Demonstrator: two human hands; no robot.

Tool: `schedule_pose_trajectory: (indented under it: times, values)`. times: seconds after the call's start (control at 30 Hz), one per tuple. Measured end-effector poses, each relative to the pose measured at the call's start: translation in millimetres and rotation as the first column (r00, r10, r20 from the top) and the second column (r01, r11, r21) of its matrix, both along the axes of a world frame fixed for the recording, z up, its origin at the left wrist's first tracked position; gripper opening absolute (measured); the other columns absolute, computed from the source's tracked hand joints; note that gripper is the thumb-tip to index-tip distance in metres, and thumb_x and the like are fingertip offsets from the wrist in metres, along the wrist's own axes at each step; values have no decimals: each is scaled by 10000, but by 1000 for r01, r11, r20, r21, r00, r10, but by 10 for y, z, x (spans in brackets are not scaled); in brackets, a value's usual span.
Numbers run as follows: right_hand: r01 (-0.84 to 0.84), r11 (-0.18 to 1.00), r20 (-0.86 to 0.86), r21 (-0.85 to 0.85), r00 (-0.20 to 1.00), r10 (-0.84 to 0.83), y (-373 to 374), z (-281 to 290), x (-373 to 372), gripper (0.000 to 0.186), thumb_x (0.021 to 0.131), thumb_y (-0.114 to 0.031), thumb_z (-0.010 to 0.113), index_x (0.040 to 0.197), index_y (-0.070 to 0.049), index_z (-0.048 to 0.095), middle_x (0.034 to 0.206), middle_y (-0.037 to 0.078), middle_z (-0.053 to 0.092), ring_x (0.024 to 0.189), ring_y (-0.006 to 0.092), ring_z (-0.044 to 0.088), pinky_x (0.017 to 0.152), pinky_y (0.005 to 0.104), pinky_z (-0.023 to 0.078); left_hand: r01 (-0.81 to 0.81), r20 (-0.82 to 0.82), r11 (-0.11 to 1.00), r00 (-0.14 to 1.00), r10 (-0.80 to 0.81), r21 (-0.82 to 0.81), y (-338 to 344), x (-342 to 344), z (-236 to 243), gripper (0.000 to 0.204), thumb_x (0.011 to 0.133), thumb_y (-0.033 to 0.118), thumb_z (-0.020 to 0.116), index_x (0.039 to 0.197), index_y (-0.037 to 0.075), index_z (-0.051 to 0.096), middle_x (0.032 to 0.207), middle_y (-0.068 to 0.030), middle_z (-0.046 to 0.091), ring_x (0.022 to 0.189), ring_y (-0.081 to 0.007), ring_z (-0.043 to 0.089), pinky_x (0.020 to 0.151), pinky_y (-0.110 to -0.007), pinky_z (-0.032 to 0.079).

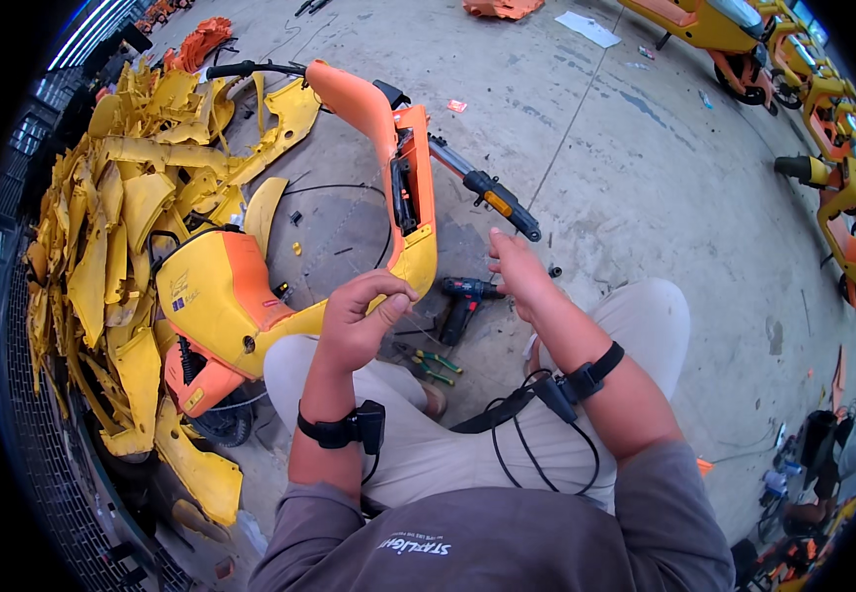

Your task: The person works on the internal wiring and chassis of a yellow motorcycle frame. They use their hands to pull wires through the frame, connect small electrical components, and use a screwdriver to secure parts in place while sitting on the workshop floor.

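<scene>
Head view, scooter: the yellow-orange scooter [416,255] sits on the floor [645,187], left and ahead of the person, curving around toward both hands.
Left hand: [354,321] thumb and curled fingers pressed together over the scooter's yellow lower front; can't tell if anything small is pinched, or if it touches.
Right hand: [521,271] fingers loosely spread, looks to hold nothing; between fork [502,200] and drill [462,304] as seen.
Done: looks partly stripped; front column [404,187] is open with dark innards showing, and no wheel shows on the fork.
Left to do: yellow and orange shell is largely on, rear wheel [225,426] in place; judged mid-job.
Tools: drill and green-handled pliers [430,363] lie on the floor between the knees, neither in a hand.
Left edge: panel pile [117,232] crowds right behind the scooter, tight room that side.
Right edge: scooter row [847,187] well apart; bare floor between gives open room.
Near edge: legs [640,321] box in the hands; black cable [385,232] runs behind the column, could snag.
</scene>
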State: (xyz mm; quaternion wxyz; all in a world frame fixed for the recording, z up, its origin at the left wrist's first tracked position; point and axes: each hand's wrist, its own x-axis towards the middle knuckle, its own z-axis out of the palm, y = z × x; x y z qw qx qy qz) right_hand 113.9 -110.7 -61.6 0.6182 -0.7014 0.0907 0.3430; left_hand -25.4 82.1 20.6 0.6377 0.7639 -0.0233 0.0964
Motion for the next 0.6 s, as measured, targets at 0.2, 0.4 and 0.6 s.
schedule_pose_trajectory:
  times: [0.2, 0.4, 0.6]
  values:
    - [-65, 998, -67, 15, 996, 66, 3, -25, 5, 615, 917, -530, 456, 1294, -44, 441, 1286, 115, 518, 1124, 230, 506, 860, 397, 410, -48, 118, 920, 993, 2, 390, -105, 25, 78, 58, 815, 33, 650, 867, 7, 645, 794, -101, 641, 752, -221, 608, 701, -308, 466]
    - [200, 979, -132, 30, 972, -195, -11, -140, 85, 611, 924, -551, 420, 1301, -69, 441, 1239, 104, 532, 1073, 219, 521, 811, 397, 411, -319, 280, 829, 938, 206, 459, -121, 45, 11, 53, 816, 18, 652, 866, 5, 639, 804, -104, 633, 750, -239, 600, 697, -308, 462]
    - [542, 828, -30, 142, 839, -544, -136, -141, 232, 580, 924, -511, 432, 1310, -80, 416, 1220, 89, 509, 1015, 205, 529, 762, 386, 400, -537, 162, 841, 837, 522, 65, 60, 71, -215, 96, 916, 80, 599, 938, -8, 632, 847, -27, 616, 814, -91, 572, 733, -227, 450]
